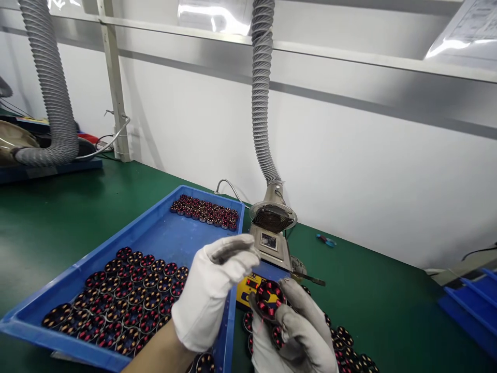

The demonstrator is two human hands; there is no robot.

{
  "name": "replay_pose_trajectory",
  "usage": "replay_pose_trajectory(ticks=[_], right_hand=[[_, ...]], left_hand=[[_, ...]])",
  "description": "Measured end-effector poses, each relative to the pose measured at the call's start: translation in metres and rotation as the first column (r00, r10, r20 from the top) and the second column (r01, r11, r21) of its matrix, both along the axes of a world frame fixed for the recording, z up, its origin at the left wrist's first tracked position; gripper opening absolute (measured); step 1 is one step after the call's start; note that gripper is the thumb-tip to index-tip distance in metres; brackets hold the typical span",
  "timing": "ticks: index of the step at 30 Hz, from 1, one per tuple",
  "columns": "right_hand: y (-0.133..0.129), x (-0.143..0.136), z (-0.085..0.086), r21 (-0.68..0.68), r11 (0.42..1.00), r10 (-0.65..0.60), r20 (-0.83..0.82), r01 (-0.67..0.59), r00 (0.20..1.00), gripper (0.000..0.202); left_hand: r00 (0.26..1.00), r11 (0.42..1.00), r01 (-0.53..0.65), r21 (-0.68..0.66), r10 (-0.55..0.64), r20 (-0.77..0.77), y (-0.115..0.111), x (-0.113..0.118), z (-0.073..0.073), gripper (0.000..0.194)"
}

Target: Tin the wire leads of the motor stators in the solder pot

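My right hand [298, 326], in a grey-white glove, grips a round black part with red windings [269, 298]. A second round part [277, 336] shows lower down among its fingers. My left hand [221, 280], in a white glove, is raised over the right side of the blue tray [180, 230]. Its fingers are bent and pressed close together near the metal solder pot [269, 243]; whatever they may pinch is too small to name. Behind my right hand is the yellow front of the pot's unit [244, 291].
Rows of round wound parts [135, 290] fill the tray's near end, with smaller groups [205, 212] at its far end. More parts [349, 352] lie right of my right hand. A duct [262, 93] hangs above the pot. Blue bins [473, 311] stand far right.
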State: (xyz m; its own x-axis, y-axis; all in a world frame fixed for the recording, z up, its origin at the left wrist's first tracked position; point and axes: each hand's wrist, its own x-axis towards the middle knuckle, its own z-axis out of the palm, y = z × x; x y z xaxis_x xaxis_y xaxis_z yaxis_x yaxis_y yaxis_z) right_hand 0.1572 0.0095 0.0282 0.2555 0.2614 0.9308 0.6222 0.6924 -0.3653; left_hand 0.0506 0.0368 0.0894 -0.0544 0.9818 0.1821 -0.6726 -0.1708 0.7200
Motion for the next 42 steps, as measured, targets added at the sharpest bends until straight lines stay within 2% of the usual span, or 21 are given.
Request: replay_pose_trajectory(ticks=[1,2,3,5,7,8,10,13,15,17,20,22,23,26,31,33,35,38,42], right_hand=[[0.000,0.001,-0.001,-0.008,1.000,0.002,0.004,-0.002,1.000,0.030],[-0.001,0.002,-0.001,-0.011,1.000,0.001,0.006,-0.001,1.000,0.030],[-0.001,0.003,-0.001,-0.008,1.000,0.000,0.007,0.000,1.000,0.031],[0.000,0.002,-0.001,0.003,1.000,0.001,0.008,-0.001,1.000,0.031],[0.001,-0.001,-0.001,0.016,1.000,-0.002,0.002,0.002,1.000,0.029],[0.001,-0.003,-0.001,0.022,1.000,-0.013,-0.014,0.013,1.000,0.028],[0.002,-0.006,0.000,0.028,0.998,-0.047,-0.053,0.049,0.997,0.028],[0.002,-0.006,0.001,0.029,0.997,-0.067,-0.064,0.069,0.996,0.031],[0.002,-0.004,0.002,0.031,0.998,-0.057,-0.040,0.059,0.998,0.034],[0.002,-0.003,0.003,0.037,0.998,-0.055,-0.056,0.057,0.997,0.033],[0.002,-0.001,0.002,0.052,0.996,-0.068,-0.082,0.072,0.994,0.026],[0.003,0.001,0.002,0.065,0.994,-0.085,-0.055,0.088,0.995,0.024],[0.004,0.003,0.001,0.073,0.993,-0.094,-0.031,0.096,0.995,0.024],[0.006,0.009,0.002,0.089,0.991,-0.107,0.026,0.104,0.994,0.024],[0.008,0.011,0.007,0.128,0.988,-0.095,0.090,0.083,0.991,0.020],[0.007,0.009,0.009,0.148,0.985,-0.101,0.118,0.083,0.988,0.025],[0.006,0.008,0.011,0.135,0.989,-0.086,0.147,0.066,0.985,0.026],[0.005,0.007,0.014,0.127,0.990,-0.078,0.153,0.059,0.985,0.025],[0.002,0.001,0.015,0.105,0.990,-0.108,0.121,0.096,0.987,0.033]], left_hand=[[0.999,1.000,-0.023,0.011,0.023,0.023,0.001,-0.002,-0.001,0.024],[1.000,1.000,0.002,0.016,-0.002,0.028,0.001,-0.003,-0.001,0.027],[0.997,0.997,0.078,0.019,-0.078,0.009,0.001,-0.004,-0.001,0.030],[0.954,0.962,0.271,0.004,-0.268,-0.134,-0.001,-0.003,0.003,0.029],[0.887,0.933,0.360,-0.026,-0.351,-0.300,-0.004,0.000,0.006,0.012],[0.877,0.939,0.343,-0.033,-0.332,-0.348,-0.005,0.002,0.007,0.006],[0.903,0.964,0.262,-0.032,-0.257,-0.343,-0.006,0.005,0.004,0.009],[0.977,0.989,0.147,-0.014,-0.148,-0.157,-0.003,0.004,-0.002,0.005],[0.992,0.996,0.091,0.013,-0.089,-0.086,-0.001,-0.001,-0.003,0.006],[0.978,0.991,0.129,0.023,-0.124,-0.166,0.000,-0.007,0.000,0.012],[0.871,0.959,0.274,-0.076,-0.281,-0.403,-0.001,-0.011,0.008,0.021],[0.823,0.947,0.299,-0.115,-0.317,-0.471,-0.002,-0.011,0.010,0.015],[0.823,0.949,0.294,-0.116,-0.313,-0.474,-0.002,-0.009,0.010,0.010],[0.873,0.945,0.307,-0.112,-0.326,-0.361,0.000,-0.003,0.005,0.007],[0.927,0.929,0.362,-0.076,-0.368,-0.069,0.000,0.005,0.001,0.010],[0.935,0.934,0.350,-0.072,-0.343,0.093,-0.001,0.005,0.002,0.014],[0.943,0.956,0.285,-0.071,-0.267,0.199,-0.001,0.004,0.002,0.018],[0.967,0.984,0.176,-0.029,-0.168,0.189,0.000,0.000,0.001,0.017],[0.993,0.993,0.118,0.025,-0.119,0.025,-0.001,-0.006,0.002,0.010]])
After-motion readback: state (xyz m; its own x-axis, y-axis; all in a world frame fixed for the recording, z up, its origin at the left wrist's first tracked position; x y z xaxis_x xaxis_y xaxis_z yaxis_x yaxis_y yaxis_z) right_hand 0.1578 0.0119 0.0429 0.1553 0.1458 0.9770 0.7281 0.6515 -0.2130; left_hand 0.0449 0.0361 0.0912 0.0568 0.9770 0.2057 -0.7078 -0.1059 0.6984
